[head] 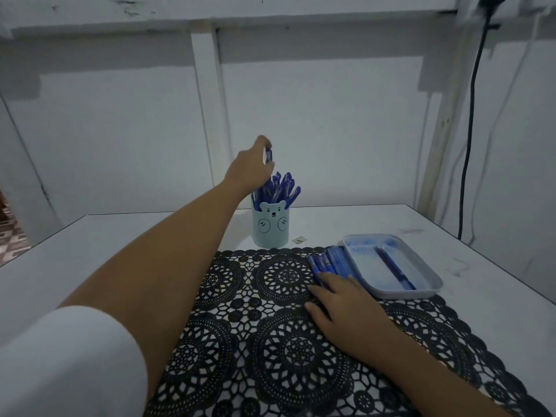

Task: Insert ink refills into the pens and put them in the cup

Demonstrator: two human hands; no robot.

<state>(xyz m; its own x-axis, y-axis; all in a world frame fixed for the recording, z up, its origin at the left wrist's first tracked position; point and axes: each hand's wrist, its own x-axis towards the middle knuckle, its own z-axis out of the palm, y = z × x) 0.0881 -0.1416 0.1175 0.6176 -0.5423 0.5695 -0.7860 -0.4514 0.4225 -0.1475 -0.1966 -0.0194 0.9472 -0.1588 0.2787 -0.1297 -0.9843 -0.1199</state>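
A white sleeve is seen closest, at the near left corner of the table. From it the bare left arm is stretched toward the far edge. The left hand is held just above the bear-faced pen cup, which stands just past the far edge of the black lace mat.

A blue pen is pinched in the left fingers, which are curled round its upper end. Its long axis is close to upright, and its lower end is pointed down at the cluster of pens already standing in the cup. A short drop is judged to be all that is needed.

The right hand is laid on the mat nearer the right edge. Its fingers are fairly straight and rest on the near ends of a row of loose pens. Those pens lie with their long axes running toward the far edge, just beside the pale tray. Whether one is being gripped cannot be told. A dark refill (perhaps more than one) lies in the tray.
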